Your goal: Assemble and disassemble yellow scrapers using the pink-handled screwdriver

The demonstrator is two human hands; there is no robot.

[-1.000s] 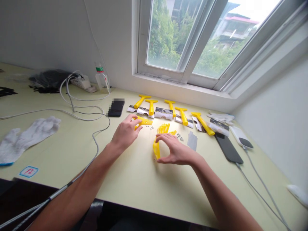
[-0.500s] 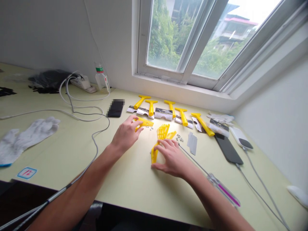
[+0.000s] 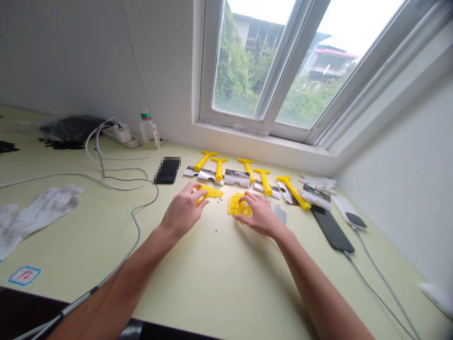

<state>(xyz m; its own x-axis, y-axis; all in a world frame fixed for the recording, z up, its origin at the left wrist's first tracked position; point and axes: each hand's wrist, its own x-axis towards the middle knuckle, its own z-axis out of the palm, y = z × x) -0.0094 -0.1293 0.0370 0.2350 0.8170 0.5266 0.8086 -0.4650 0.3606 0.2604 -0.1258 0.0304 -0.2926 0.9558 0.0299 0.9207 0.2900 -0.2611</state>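
Left hand (image 3: 184, 210): fingers narrow, on the left end of a yellow scraper plate (image 3: 215, 192); can't tell if they pinch it or just rest there. Plate lies mid-surface (image 3: 198, 283), long axis roughly left-right, free end pointing right and slightly near. Hole visible toward that end.

Right hand (image 3: 260, 212): thumb and index moderately wide at the right side of a pile of yellow scraper parts (image 3: 233, 205). Can't tell if anything is gripped. Pile sits right of the plate, well apart from it; parts overlap, single axes too jumbled to read.

Small nuts (image 3: 219, 200) just near of the plate; one loose nut (image 3: 216, 230) nearer, between the hands. Grey metal blades (image 3: 280, 214) just right of the right hand, long axis near-far.

Far side: five yellow T-handles (image 3: 219, 167) in a row by printed cards (image 3: 237, 177). Crossbars all far, grips toward near; leftmost grip leans left, rightmost angles clearly right.

Right: black phone (image 3: 332, 229) on a cable, long axis far-left to near-right, white power bank (image 3: 348, 212) beside it. Left: second dark phone (image 3: 171, 177), white glove (image 3: 46, 205), plastic bottle (image 3: 148, 127) farther back.
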